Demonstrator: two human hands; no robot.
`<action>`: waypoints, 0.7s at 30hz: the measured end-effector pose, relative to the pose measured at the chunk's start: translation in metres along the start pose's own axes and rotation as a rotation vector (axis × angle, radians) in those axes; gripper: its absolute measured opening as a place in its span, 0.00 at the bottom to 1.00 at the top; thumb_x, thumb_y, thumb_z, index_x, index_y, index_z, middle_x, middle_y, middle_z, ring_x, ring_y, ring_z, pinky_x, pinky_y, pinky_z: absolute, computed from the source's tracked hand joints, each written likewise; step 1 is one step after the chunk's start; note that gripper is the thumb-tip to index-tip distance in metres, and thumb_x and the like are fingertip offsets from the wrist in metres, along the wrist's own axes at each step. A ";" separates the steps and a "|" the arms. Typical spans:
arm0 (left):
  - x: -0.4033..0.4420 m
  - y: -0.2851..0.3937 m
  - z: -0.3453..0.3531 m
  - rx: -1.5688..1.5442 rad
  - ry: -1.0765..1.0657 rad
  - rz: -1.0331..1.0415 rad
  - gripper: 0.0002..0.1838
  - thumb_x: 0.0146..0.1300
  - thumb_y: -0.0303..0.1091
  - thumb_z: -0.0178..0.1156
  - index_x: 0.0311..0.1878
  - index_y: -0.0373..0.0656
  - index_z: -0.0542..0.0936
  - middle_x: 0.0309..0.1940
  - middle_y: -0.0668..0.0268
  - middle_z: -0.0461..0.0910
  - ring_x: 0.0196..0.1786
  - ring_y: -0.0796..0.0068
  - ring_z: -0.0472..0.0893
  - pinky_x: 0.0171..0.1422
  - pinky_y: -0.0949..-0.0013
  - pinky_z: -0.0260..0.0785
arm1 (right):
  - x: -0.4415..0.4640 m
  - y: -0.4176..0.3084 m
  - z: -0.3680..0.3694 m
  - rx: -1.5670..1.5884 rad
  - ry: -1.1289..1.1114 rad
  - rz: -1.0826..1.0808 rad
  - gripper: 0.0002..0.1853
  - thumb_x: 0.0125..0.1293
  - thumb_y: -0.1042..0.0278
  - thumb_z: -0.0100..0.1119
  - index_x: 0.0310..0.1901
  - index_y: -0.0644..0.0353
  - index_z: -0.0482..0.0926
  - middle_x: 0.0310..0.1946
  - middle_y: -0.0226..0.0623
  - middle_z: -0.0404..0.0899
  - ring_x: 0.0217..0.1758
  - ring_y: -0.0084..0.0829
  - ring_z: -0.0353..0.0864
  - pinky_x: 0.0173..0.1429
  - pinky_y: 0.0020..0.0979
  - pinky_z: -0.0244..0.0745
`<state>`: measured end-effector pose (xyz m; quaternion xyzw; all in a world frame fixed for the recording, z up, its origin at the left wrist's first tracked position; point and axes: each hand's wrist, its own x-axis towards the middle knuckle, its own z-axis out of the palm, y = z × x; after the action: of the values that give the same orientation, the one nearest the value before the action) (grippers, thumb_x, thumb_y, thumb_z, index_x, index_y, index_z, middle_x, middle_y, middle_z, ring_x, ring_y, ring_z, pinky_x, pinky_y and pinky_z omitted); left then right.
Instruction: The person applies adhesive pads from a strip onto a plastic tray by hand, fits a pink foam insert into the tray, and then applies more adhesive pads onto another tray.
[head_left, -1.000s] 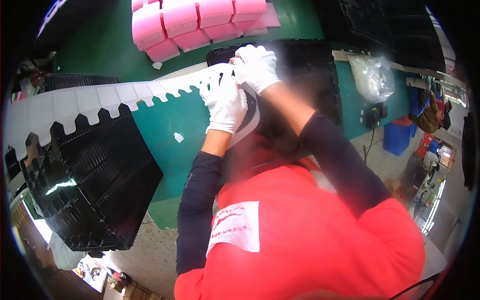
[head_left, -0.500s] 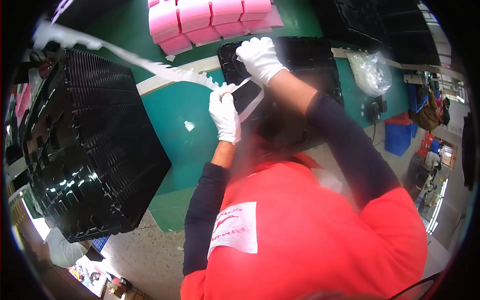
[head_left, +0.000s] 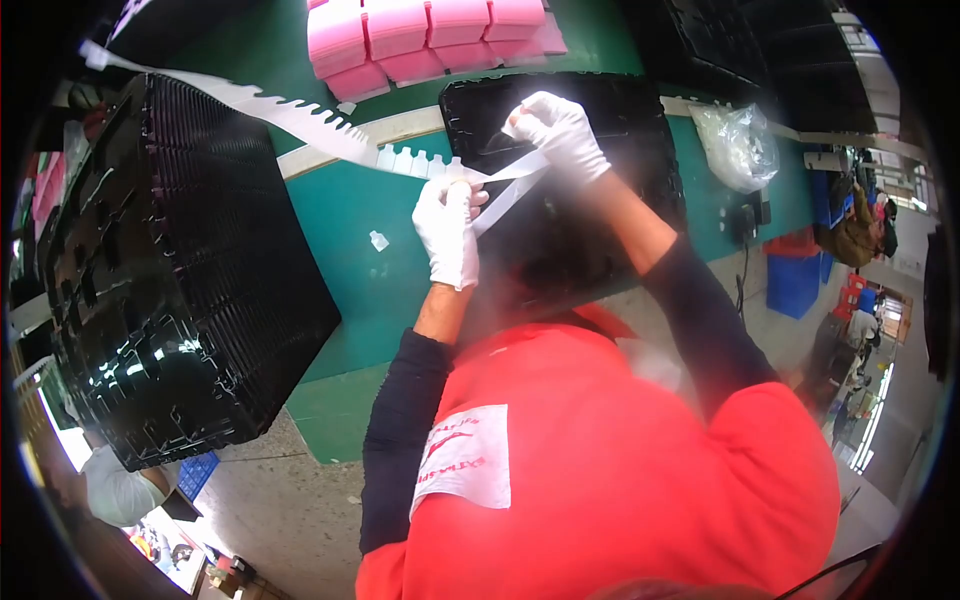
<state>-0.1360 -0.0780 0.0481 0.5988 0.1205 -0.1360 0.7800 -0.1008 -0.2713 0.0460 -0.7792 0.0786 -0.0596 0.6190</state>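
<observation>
A long white notched strip [head_left: 320, 128] runs from the upper left to my gloved left hand [head_left: 447, 228], whose fingers are closed on it. Beyond that hand the strip bends into a loop over a black tray [head_left: 630, 150]. My gloved right hand [head_left: 562, 130] is above the tray with its fingers pinched together, beside the strip's loop. What its fingertips hold, if anything, is too small to make out. A small white piece [head_left: 378, 240] lies on the green table [head_left: 340, 215] left of my left hand.
A tall stack of black trays [head_left: 230, 240] stands at the left. Pink foam blocks [head_left: 400, 35] sit at the back. A clear plastic bag [head_left: 738, 150] lies to the right, near a blue bin [head_left: 795, 280]. Another person's pale sleeve [head_left: 118, 490] shows at the lower left.
My hands have moved apart, the right one shifting to the right. The strip has narrowed in view and swung upward at its far left end.
</observation>
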 end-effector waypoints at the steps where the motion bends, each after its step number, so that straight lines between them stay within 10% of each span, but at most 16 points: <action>1: -0.002 0.003 0.003 0.046 -0.061 -0.028 0.10 0.67 0.33 0.53 0.42 0.34 0.77 0.37 0.58 0.82 0.37 0.70 0.82 0.48 0.68 0.73 | -0.002 -0.015 -0.004 0.140 -0.079 0.055 0.04 0.60 0.73 0.63 0.35 0.61 0.79 0.28 0.30 0.81 0.30 0.18 0.78 0.34 0.23 0.74; 8: 0.004 0.014 0.014 -0.015 -0.071 0.013 0.08 0.64 0.28 0.57 0.43 0.34 0.76 0.35 0.62 0.83 0.35 0.72 0.83 0.40 0.73 0.74 | 0.004 -0.024 -0.089 0.046 0.241 0.149 0.07 0.63 0.77 0.61 0.42 0.65 0.80 0.34 0.31 0.81 0.34 0.20 0.80 0.38 0.22 0.77; 13: 0.003 0.004 0.045 -0.489 -0.390 -0.352 0.26 0.63 0.40 0.59 0.60 0.39 0.67 0.61 0.51 0.71 0.54 0.56 0.78 0.54 0.59 0.71 | -0.024 -0.043 -0.058 0.254 0.144 0.064 0.07 0.63 0.76 0.62 0.43 0.65 0.80 0.33 0.30 0.81 0.33 0.18 0.79 0.38 0.20 0.77; 21: 0.012 0.012 0.067 -0.576 -0.352 -0.325 0.18 0.65 0.42 0.57 0.53 0.42 0.75 0.48 0.61 0.80 0.50 0.68 0.78 0.47 0.65 0.69 | -0.054 0.005 -0.056 0.285 0.347 0.165 0.06 0.64 0.75 0.61 0.41 0.64 0.80 0.29 0.28 0.80 0.29 0.16 0.77 0.34 0.19 0.73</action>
<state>-0.1184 -0.1402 0.0719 0.2955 0.1112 -0.3193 0.8935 -0.1647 -0.3152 0.0543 -0.6530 0.2381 -0.1521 0.7027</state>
